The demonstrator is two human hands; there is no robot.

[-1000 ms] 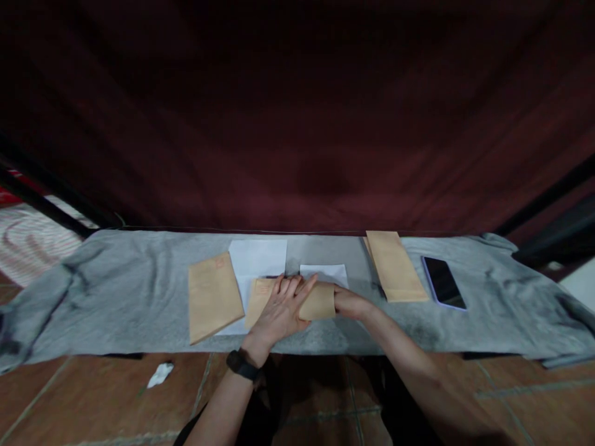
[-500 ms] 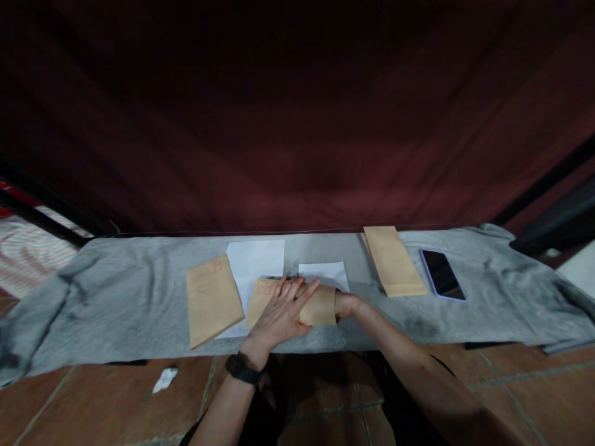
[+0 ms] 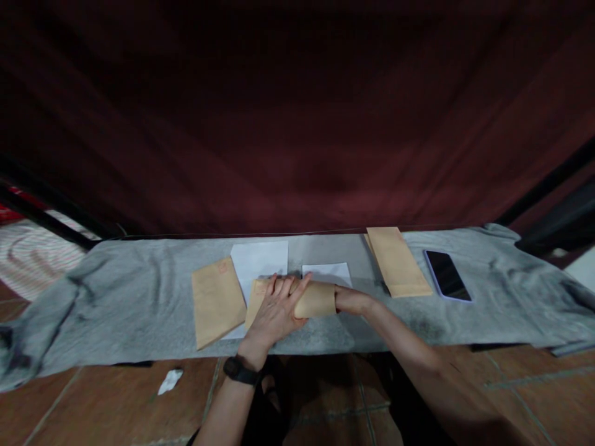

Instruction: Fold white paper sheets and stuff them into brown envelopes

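A brown envelope lies at the front middle of the grey cloth. Across its left part rests my left hand, palm down with the fingers spread. My right hand reaches into the envelope's open right end; its fingers are hidden inside. Beneath and behind the envelope are a white sheet on the left and a smaller white paper on the right. Another brown envelope lies to the left, with a red mark at its top corner.
More brown envelopes are stacked on the right, beside a phone with a purple edge. Grey cloth covers the narrow surface. A dark red curtain hangs behind. White crumpled paper lies on the tiled floor.
The view has shifted slightly, so the things on the cloth appear a little farther right. My left hand still presses on the envelope and my right hand is still inside it.
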